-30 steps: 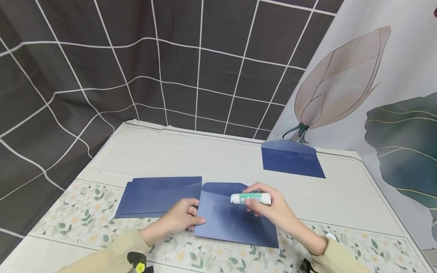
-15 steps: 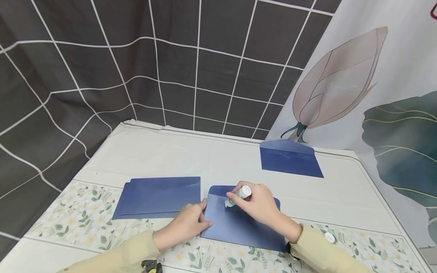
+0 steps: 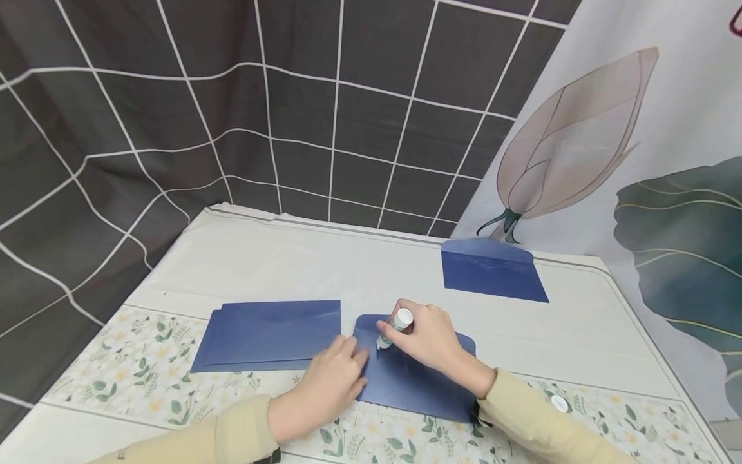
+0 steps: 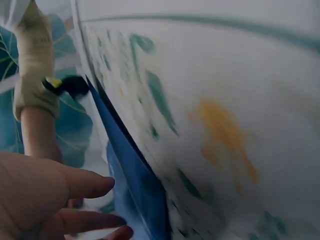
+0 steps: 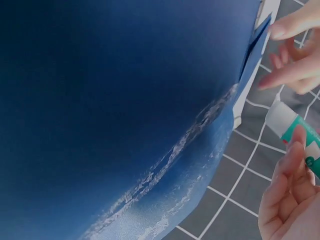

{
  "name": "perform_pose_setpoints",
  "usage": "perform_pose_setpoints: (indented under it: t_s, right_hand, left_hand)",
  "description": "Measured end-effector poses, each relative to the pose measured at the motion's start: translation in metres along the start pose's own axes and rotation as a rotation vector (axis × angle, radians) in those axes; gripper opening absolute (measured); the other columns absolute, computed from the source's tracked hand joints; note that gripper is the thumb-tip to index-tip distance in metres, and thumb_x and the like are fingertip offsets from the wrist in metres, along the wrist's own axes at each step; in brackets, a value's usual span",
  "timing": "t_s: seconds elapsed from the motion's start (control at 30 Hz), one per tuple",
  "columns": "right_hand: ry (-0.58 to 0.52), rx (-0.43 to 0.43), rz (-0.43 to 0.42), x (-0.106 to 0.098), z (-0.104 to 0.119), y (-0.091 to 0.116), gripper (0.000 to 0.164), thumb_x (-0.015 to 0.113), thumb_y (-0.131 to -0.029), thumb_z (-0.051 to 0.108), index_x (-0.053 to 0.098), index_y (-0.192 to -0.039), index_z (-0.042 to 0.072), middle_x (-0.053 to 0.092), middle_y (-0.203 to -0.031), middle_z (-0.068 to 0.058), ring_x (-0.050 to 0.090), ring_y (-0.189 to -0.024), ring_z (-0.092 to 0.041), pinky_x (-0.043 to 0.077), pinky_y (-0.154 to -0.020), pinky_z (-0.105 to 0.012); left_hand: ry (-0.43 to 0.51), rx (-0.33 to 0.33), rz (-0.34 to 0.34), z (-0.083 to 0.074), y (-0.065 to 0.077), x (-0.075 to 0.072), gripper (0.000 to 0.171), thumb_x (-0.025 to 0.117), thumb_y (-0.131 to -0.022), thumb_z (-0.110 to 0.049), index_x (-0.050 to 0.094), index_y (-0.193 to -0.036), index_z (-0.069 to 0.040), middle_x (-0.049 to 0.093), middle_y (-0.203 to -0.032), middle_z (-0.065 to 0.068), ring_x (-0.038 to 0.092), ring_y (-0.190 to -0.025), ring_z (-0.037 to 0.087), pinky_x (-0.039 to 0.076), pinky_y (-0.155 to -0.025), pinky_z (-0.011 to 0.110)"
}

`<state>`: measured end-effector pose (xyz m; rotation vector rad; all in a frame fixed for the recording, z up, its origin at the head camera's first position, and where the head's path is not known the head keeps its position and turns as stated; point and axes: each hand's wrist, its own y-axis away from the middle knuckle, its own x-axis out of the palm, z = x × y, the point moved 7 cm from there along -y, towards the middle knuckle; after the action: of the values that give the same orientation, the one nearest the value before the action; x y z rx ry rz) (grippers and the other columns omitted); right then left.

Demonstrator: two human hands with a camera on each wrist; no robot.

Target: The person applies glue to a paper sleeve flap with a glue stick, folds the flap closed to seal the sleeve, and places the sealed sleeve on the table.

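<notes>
My right hand [image 3: 433,338] grips a glue stick [image 3: 400,322], its uncapped end tipped down over an open blue envelope [image 3: 414,390]. The right wrist view shows the glue stick's white and green barrel [image 5: 297,131] between thumb and fingers. White glue streaks [image 5: 172,157] run along the envelope's flap and fold there. At the envelope's left edge is my left hand [image 3: 329,385]. In the left wrist view, its thumb and fingers [image 4: 90,182] are spread, with the envelope's edge [image 4: 132,160] beside them; whether they touch it I cannot tell.
Left of the hands lies a small stack of blue envelopes [image 3: 272,332]. Another envelope [image 3: 493,277], flap up, lies at the back right. A round white cap [image 3: 559,403] sits right of my right forearm. A dark grid curtain [image 3: 290,129] hangs behind the table.
The glue stick has turned from lying level to tip-down and moved slightly left over the envelope. My left hand has shifted right, and its thumb no longer lies flat on the envelope.
</notes>
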<state>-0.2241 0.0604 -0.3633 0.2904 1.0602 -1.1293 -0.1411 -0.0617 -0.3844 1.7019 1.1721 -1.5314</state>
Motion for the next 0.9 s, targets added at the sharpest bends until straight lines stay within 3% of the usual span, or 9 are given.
perform_pose_setpoints:
  t_s: [0.07,0.17,0.27,0.47,0.67,0.9]
  right_hand:
    - [0.042,-0.019,-0.019,0.001,0.001,-0.005,0.020,0.069,-0.083,0.043,0.060,-0.073,0.028,0.051,-0.041,0.016,0.044,-0.040,0.009,0.034,-0.044,-0.017]
    - [0.108,-0.048,-0.042,0.003,0.004,-0.011,0.024,0.068,-0.082,0.046,0.059,-0.071,0.028,0.053,-0.041,0.015,0.043,-0.041,0.007,0.032,-0.043,-0.017]
    - [0.156,-0.083,-0.037,0.008,0.008,-0.016,0.028,0.068,-0.083,0.047,0.058,-0.070,0.025,0.051,-0.042,0.014,0.041,-0.041,0.004,0.031,-0.042,-0.017]
    - [0.141,-0.141,0.025,0.024,0.012,-0.018,0.025,0.066,-0.085,0.037,0.056,-0.069,0.021,0.050,-0.043,0.013,0.038,-0.039,0.005,0.031,-0.040,-0.015]
    - [0.068,-0.128,0.076,0.034,0.012,-0.019,0.021,0.065,-0.084,0.030,0.056,-0.069,0.020,0.053,-0.045,0.012,0.038,-0.038,0.007,0.033,-0.041,-0.014]
    - [0.057,-0.148,0.084,0.039,0.014,-0.021,0.022,0.066,-0.083,0.028,0.055,-0.066,0.020,0.053,-0.047,0.012,0.039,-0.039,0.006,0.033,-0.040,-0.013]
  left_hand:
    - [-0.035,0.119,0.011,-0.014,0.001,0.001,0.038,0.069,-0.086,-0.025,0.068,-0.117,-0.003,0.065,-0.112,0.009,0.059,-0.100,0.020,0.055,-0.083,0.030]
    - [-0.076,0.278,0.094,-0.031,0.003,0.012,0.038,0.063,-0.091,-0.027,0.064,-0.125,-0.011,0.061,-0.131,0.007,0.056,-0.122,0.022,0.048,-0.101,0.037]
    - [-0.094,0.361,0.201,-0.041,0.005,0.026,0.044,0.056,-0.096,-0.034,0.055,-0.136,-0.017,0.048,-0.146,0.008,0.043,-0.137,0.027,0.042,-0.107,0.047]
    - [-0.028,0.349,0.300,-0.044,0.005,0.041,0.050,0.049,-0.099,-0.039,0.045,-0.144,-0.019,0.037,-0.154,0.008,0.034,-0.143,0.027,0.044,-0.103,0.053]
    - [-0.044,0.360,0.288,-0.042,0.005,0.042,0.050,0.048,-0.099,-0.040,0.044,-0.145,-0.021,0.037,-0.154,0.005,0.035,-0.142,0.025,0.045,-0.102,0.050]
    - [-0.059,0.353,0.280,-0.043,0.005,0.041,0.048,0.044,-0.100,-0.040,0.045,-0.144,-0.022,0.037,-0.154,0.006,0.036,-0.142,0.025,0.045,-0.103,0.050]
